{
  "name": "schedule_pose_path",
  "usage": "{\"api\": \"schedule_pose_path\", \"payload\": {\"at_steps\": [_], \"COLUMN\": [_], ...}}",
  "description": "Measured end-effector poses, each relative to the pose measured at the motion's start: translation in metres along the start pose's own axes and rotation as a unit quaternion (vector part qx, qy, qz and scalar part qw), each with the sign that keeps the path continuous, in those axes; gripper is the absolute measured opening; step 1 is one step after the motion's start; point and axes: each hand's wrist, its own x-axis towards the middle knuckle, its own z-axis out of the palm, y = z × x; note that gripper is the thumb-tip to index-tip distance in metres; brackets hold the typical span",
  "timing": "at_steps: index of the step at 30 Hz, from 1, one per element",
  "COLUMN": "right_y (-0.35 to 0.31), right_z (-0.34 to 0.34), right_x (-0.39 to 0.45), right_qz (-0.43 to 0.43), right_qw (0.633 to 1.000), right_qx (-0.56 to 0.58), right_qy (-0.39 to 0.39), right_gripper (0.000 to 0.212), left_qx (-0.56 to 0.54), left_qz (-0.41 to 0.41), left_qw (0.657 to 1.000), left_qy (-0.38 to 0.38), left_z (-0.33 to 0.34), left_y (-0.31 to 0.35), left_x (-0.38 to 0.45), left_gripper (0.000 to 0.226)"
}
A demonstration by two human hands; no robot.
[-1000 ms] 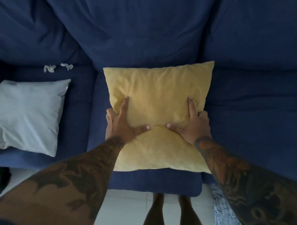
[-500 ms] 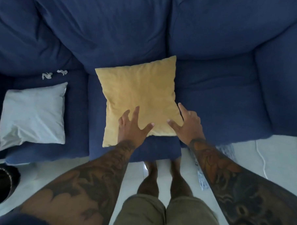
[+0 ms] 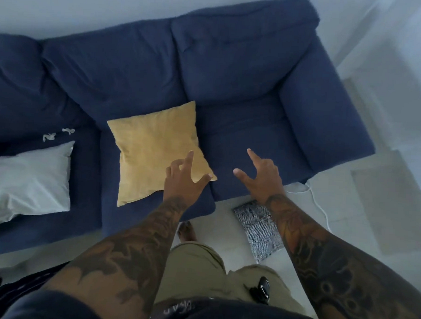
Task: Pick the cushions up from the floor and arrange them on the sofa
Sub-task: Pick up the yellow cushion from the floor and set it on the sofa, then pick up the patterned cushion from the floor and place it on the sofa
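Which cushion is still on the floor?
The black-and-white patterned cushion, lying on the floor under the right forearm; the yellow cushion and white cushion are on the sofa.

Both my arms extended forward; left hand (image 3: 182, 179) and right hand (image 3: 261, 177) empty, fingers spread (index fingers raised).

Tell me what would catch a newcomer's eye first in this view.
The yellow cushion lying on the middle seat of the dark blue sofa stands out most. Two tattooed forearms reach forward, the left hand and right hand open and empty. A white cushion sits on the left seat, and a patterned grey cushion lies on the floor by the right arm.
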Motion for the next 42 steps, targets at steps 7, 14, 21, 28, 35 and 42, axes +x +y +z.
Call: {"api": "schedule_pose_path", "payload": {"at_steps": [7, 14, 21, 28, 35, 42], "right_y": [0.128, 0.223, 0.230, 0.199, 0.166, 0.168], "right_z": [-0.074, -0.140, -0.146, -0.128, -0.117, -0.120], "right_x": [-0.078, -0.124, -0.130, -0.130, -0.139, -0.143], "right_qz": [0.013, 0.013, 0.006, -0.007, -0.011, -0.018], "right_qw": [1.000, 0.999, 0.999, 1.000, 1.000, 1.000], "right_qx": [0.001, -0.049, -0.030, -0.027, -0.013, -0.010], "right_qy": [-0.007, -0.003, 0.009, 0.015, 0.019, 0.007], "right_gripper": [0.087, 0.085, 0.088, 0.086, 0.086, 0.086], "left_qx": [-0.047, -0.052, -0.037, -0.044, -0.037, -0.051], "left_qz": [0.003, -0.017, 0.005, 0.008, -0.009, -0.023], "left_qw": [0.999, 0.998, 0.999, 0.999, 0.999, 0.998], "left_qy": [0.009, 0.010, 0.009, 0.019, 0.002, -0.004], "left_z": [0.077, 0.135, 0.142, 0.128, 0.108, 0.107], "left_y": [0.102, 0.168, 0.192, 0.188, 0.156, 0.153], "left_x": [-0.078, -0.140, -0.152, -0.153, -0.161, -0.170], "left_gripper": [0.093, 0.094, 0.095, 0.095, 0.093, 0.093]}}
